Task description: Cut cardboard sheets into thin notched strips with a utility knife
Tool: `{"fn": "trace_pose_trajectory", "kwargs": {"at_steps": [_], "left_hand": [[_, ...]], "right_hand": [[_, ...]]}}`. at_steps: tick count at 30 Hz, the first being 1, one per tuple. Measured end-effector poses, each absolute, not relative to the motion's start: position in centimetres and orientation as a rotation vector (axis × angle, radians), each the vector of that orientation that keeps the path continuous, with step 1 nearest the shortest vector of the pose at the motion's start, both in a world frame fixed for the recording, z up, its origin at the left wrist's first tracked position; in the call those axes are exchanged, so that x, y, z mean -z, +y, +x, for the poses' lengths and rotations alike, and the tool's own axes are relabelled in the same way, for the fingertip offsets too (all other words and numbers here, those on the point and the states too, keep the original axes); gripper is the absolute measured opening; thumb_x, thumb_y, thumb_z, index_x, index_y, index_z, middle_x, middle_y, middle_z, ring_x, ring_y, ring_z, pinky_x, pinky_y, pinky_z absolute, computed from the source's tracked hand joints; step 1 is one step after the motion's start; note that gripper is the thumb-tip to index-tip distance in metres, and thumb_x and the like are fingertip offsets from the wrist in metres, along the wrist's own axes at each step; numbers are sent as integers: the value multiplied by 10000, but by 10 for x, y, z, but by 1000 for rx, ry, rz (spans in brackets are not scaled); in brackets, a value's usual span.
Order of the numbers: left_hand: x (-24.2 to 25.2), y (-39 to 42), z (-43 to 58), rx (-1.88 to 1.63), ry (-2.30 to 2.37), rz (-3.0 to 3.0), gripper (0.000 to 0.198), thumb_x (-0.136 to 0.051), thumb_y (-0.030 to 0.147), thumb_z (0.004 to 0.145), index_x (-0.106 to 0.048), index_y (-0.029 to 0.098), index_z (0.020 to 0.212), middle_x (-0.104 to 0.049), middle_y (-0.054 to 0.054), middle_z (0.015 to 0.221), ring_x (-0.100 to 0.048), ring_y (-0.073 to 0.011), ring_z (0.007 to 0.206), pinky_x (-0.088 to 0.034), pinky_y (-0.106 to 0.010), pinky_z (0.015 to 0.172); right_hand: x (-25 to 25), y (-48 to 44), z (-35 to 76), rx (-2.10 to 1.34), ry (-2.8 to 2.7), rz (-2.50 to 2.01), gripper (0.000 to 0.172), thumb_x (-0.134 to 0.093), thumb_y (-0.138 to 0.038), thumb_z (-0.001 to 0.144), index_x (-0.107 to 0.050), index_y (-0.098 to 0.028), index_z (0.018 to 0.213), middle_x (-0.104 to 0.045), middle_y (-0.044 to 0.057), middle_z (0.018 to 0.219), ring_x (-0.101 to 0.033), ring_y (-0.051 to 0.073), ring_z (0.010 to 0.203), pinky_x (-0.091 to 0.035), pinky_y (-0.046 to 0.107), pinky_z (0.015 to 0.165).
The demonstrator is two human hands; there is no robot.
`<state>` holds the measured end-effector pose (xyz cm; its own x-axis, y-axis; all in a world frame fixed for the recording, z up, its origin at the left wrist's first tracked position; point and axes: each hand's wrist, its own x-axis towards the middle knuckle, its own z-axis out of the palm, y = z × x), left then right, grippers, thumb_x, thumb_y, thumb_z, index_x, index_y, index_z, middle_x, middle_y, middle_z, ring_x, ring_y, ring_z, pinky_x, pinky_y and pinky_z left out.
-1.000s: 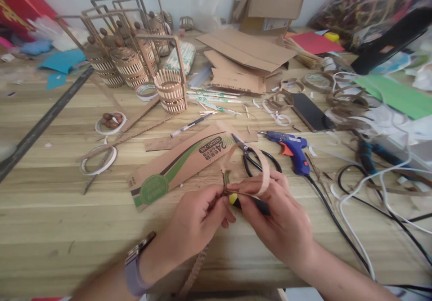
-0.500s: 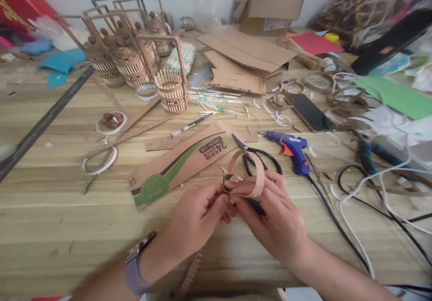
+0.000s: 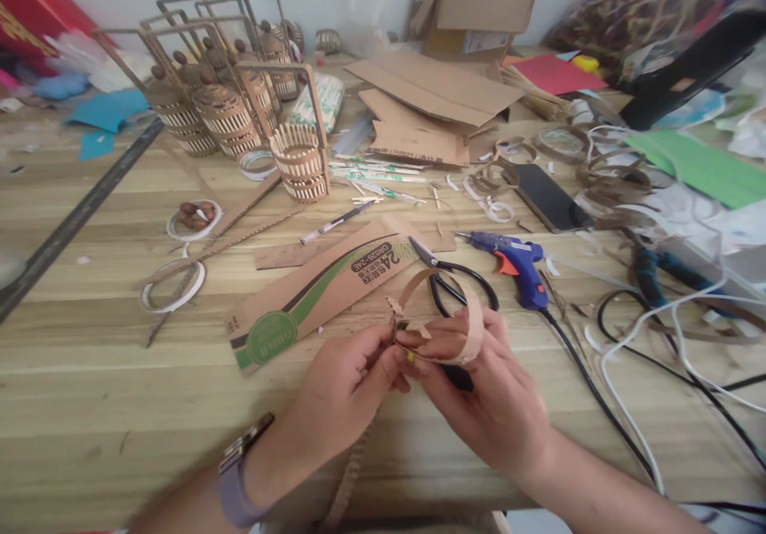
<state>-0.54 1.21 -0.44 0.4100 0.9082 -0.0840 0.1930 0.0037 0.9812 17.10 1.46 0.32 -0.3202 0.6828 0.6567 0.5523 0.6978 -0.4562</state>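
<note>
Both hands meet over the near edge of the wooden table (image 3: 89, 406). My left hand (image 3: 344, 390) pinches one end of a thin cardboard strip loop (image 3: 472, 318). The strip curls over the fingers of my right hand (image 3: 479, 394), which grips it from the other side. A dark tool with a yellow end (image 3: 458, 376) lies under my right fingers, mostly hidden. A corrugated cardboard strip (image 3: 347, 486) hangs off the table edge below my left hand. Black scissors (image 3: 448, 274) lie just beyond the loop.
A printed cardboard piece (image 3: 311, 290) lies left of the hands. A blue glue gun (image 3: 511, 263) with its black cord, a phone (image 3: 547, 199), white cables (image 3: 652, 334), tape rolls (image 3: 173, 282), stick baskets (image 3: 299, 163) and cardboard sheets (image 3: 431, 91) crowd the table farther back.
The loop has been turned and reshaped between the fingers; it now wraps tighter over my right fingers. Both hands stay in nearly the same spot.
</note>
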Motion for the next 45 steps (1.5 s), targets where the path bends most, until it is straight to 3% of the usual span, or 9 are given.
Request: {"fn": "trace_pose_trajectory", "kwargs": {"at_steps": [4, 15, 20, 25, 34, 38, 42, 45], "left_hand": [[5, 12, -6, -774, 1037, 1507, 276, -442, 364, 1011, -641, 186, 943, -701, -1, 757, -664, -139, 710, -495, -212, 659], [4, 7, -5, -743, 1025, 1517, 269, -458, 316, 1000, -667, 183, 896, -705, -8, 762, -680, -134, 687, -512, -199, 626], [4, 9, -5, -781, 1039, 1473, 284, -464, 377, 1001, -669, 182, 1002, -716, -15, 797, -684, -145, 728, -525, -211, 662], [3, 9, -5, -788, 1059, 1510, 285, -450, 350, 1006, -669, 176, 947, -710, -8, 752, -677, -137, 692, -514, -203, 650], [4, 5, -4, -764, 1009, 1445, 233, -450, 288, 1000, -634, 190, 896, -704, 7, 724, -674, -121, 649, -513, -190, 614], [4, 6, -4, -746, 996, 1396, 229, -466, 318, 994, -653, 187, 974, -713, -3, 742, -683, -135, 661, -525, -201, 602], [4, 7, -4, -766, 1016, 1418, 270, -487, 369, 991, -662, 178, 916, -715, -18, 763, -684, -137, 687, -528, -203, 625], [4, 6, -5, -740, 986, 1391, 294, -458, 385, 1005, -664, 176, 996, -723, -29, 773, -694, -144, 686, -539, -214, 630]], "right_hand": [[1, 15, 170, -141, -2026, -961, 170, -647, -113, 879, -579, -229, 982, -776, 27, 981, -709, 179, 862, -449, 385, 883], [-6, 13, 175, -176, -2020, -1022, 172, -541, -106, 903, -590, -251, 981, -771, -29, 869, -718, 154, 763, -452, 373, 887], [-5, 13, 172, -146, -2032, -1011, 134, -568, -119, 913, -585, -231, 984, -770, -5, 888, -709, 153, 804, -464, 347, 853], [-1, 16, 171, -132, -2039, -969, 139, -624, -134, 893, -591, -220, 997, -772, 30, 989, -706, 172, 875, -460, 359, 858], [-4, 14, 174, -83, -2039, -1000, 159, -546, -111, 912, -590, -250, 976, -760, -12, 863, -691, 145, 738, -450, 367, 858], [-6, 15, 174, -122, -2023, -983, 186, -546, -86, 889, -592, -246, 972, -754, -16, 849, -687, 135, 723, -463, 359, 846], [-4, 15, 175, -155, -2032, -1001, 202, -556, -100, 881, -605, -258, 996, -742, -19, 819, -690, 155, 747, -490, 366, 846], [-1, 14, 176, -303, -1930, -1129, 123, -552, -161, 905, -617, -259, 943, -722, -7, 778, -685, 168, 744, -531, 336, 747]]}}
